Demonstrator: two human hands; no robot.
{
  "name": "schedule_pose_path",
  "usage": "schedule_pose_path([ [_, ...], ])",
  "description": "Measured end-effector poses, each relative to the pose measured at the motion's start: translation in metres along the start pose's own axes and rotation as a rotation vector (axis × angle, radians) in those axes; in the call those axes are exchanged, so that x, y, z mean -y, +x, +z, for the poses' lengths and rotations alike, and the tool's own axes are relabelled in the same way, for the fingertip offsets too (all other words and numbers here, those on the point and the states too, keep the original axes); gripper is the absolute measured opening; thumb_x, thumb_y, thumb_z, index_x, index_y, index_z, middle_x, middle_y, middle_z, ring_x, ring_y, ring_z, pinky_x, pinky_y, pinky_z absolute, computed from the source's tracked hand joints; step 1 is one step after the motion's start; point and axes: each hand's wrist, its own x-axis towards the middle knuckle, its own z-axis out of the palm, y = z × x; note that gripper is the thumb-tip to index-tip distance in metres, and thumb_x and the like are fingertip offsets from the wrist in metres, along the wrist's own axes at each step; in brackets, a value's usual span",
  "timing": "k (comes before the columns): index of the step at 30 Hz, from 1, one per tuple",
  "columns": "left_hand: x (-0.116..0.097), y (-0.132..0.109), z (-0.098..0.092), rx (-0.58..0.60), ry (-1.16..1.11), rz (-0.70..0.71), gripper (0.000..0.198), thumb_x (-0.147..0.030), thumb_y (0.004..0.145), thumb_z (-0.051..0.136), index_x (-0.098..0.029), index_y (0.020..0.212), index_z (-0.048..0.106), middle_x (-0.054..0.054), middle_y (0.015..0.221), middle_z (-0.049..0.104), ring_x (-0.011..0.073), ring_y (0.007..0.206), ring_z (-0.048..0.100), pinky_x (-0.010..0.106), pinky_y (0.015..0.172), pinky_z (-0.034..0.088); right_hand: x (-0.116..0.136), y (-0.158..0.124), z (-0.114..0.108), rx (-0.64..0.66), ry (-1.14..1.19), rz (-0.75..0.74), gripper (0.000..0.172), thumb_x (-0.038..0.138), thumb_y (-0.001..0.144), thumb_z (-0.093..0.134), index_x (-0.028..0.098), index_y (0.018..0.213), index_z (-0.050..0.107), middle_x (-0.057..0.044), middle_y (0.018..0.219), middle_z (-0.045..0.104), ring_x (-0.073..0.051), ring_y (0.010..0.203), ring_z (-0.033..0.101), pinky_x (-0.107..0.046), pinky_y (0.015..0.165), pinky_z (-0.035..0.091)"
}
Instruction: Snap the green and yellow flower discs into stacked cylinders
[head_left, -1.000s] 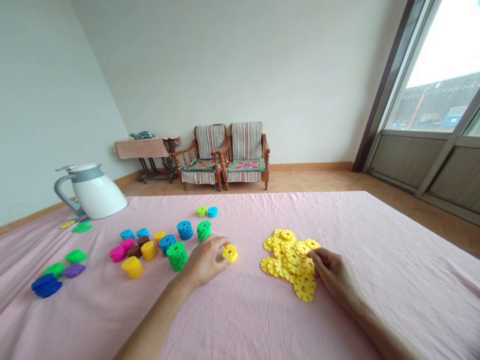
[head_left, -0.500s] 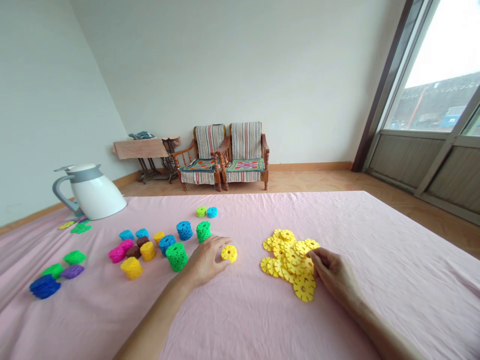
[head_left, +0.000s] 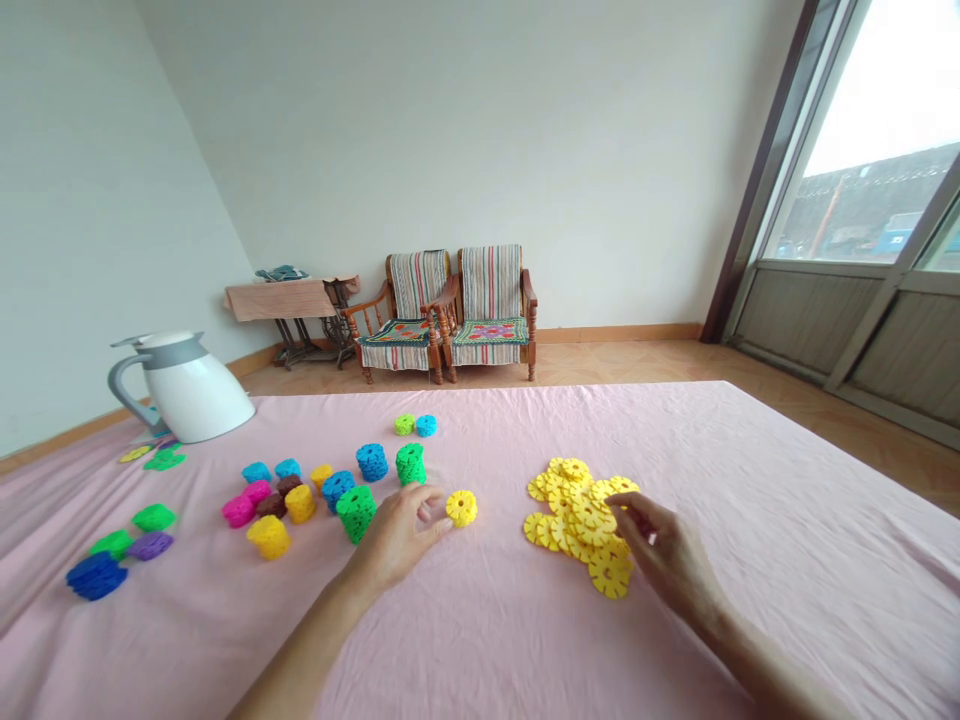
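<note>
My left hand (head_left: 401, 530) is beside a short stack of yellow notched plastic discs (head_left: 461, 508). Its thumb and fingers are apart, with a small gap between fingertips and stack. To the right lies a loose, overlapping pile of yellow notched discs (head_left: 570, 515). At the pile's right edge, my right hand (head_left: 667, 550) pinches a yellow disc with thumb and forefinger; the fingers partly cover it. Close to my left hand stand a green disc stack (head_left: 355, 513) and a second green stack (head_left: 410, 464).
Blue stacks (head_left: 372, 462), yellow stacks (head_left: 268, 537), pink stacks (head_left: 238, 511) and brown stacks (head_left: 271, 502) stand left on the pink cloth (head_left: 480, 640). A dark blue stack (head_left: 96, 575) is farther left. Behind are a white jug (head_left: 199, 395) and a lime stack (head_left: 404, 425).
My left hand has drawn slightly back from the small yellow stack, its fingers curling. My right fingertips have shifted a little left over the pile. The view has moved slightly.
</note>
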Motion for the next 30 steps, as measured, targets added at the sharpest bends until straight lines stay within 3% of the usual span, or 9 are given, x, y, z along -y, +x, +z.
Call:
schedule_pose_path([
  [4,0.004,-0.016,0.008,0.039,0.043,0.006,0.023,-0.020,0.076,0.053,-0.020,0.095,0.066,0.002,0.083,0.058,0.0153,0.071,0.056,0.026,0.066,0.042,0.047,-0.012,0.014,0.189,-0.085,-0.209,0.028,0.026,0.086,0.037,0.020,0.084,0.064,-0.004,0.077,0.062,-0.016,0.070,0.055,-0.028,0.066,0.040],
  [9,0.003,-0.023,0.015,0.034,0.079,0.039,0.028,-0.014,0.078,0.046,-0.021,0.098,0.065,0.003,0.084,0.054,0.0161,0.079,0.055,0.026,0.071,0.041,0.087,-0.012,0.049,0.339,-0.296,-0.424,0.035,0.011,0.082,0.038,0.026,0.099,0.065,-0.004,0.101,0.063,-0.019,0.095,0.051,-0.033,0.084,0.033],
  [12,0.001,-0.024,0.017,0.021,0.105,0.050,0.028,-0.011,0.077,0.046,-0.020,0.097,0.064,0.004,0.088,0.053,0.0176,0.087,0.054,0.026,0.076,0.041,0.092,-0.003,0.070,0.352,-0.425,-0.445,0.034,0.011,0.083,0.038,0.023,0.104,0.061,-0.007,0.111,0.059,-0.021,0.101,0.047,-0.035,0.087,0.029],
  [16,0.000,-0.026,0.018,0.003,0.132,0.052,0.029,-0.010,0.078,0.045,-0.021,0.098,0.064,0.004,0.090,0.053,0.0193,0.090,0.053,0.028,0.077,0.042,0.093,0.006,0.085,0.374,-0.525,-0.417,0.033,0.008,0.079,0.039,0.020,0.101,0.060,-0.009,0.104,0.057,-0.021,0.096,0.046,-0.035,0.083,0.028],
  [30,0.002,-0.026,0.019,-0.015,0.160,0.089,0.024,-0.009,0.078,0.044,-0.020,0.090,0.062,0.004,0.087,0.052,0.0189,0.088,0.054,0.028,0.076,0.043,0.092,0.008,0.092,0.388,-0.499,-0.426,0.041,0.003,0.075,0.042,0.022,0.108,0.057,-0.008,0.105,0.055,-0.020,0.094,0.045,-0.032,0.081,0.028],
])
